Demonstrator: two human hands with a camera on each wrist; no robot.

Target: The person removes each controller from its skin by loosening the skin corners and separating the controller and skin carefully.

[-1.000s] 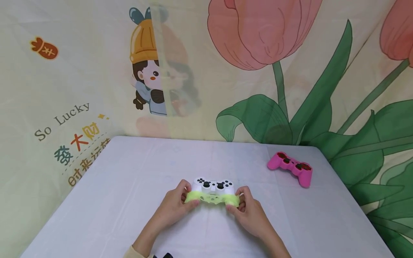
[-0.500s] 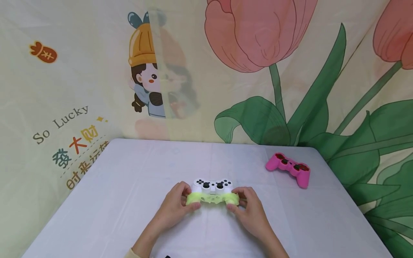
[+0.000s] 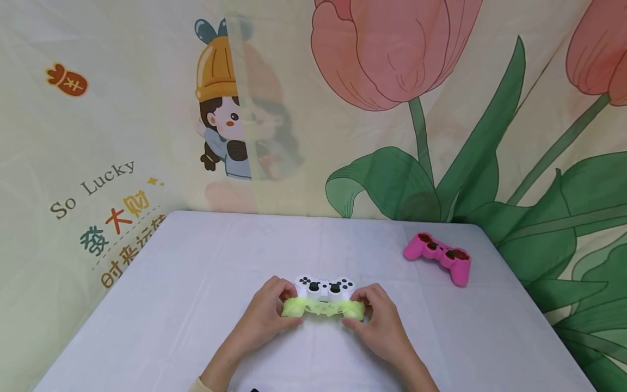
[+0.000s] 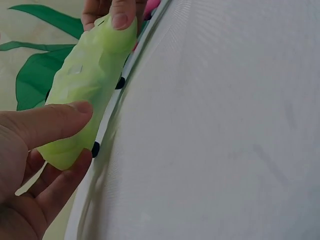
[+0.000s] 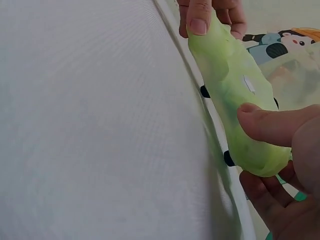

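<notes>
A white game controller with black sticks and buttons is held between both hands near the middle of the table. A stretchy yellow-green cover wraps its two grips and lower edge, while the upper face with the buttons shows bare. My left hand pinches the covered left grip between thumb and fingers. On the other side my right hand pinches the covered right grip the same way. Both wrist views show the green cover over the controller's underside, each thumb pressing on it.
A pink controller with red and black details lies at the back right of the table. White cloth covers the tabletop. Behind it hangs a curtain printed with tulips and a cartoon figure. A small dark object pokes in at the bottom edge.
The white controller has tilted slightly and come a little lower in the head view. Both hands keep their hold on the covered grips, their fingers shifting slightly. The pink controller stays put.
</notes>
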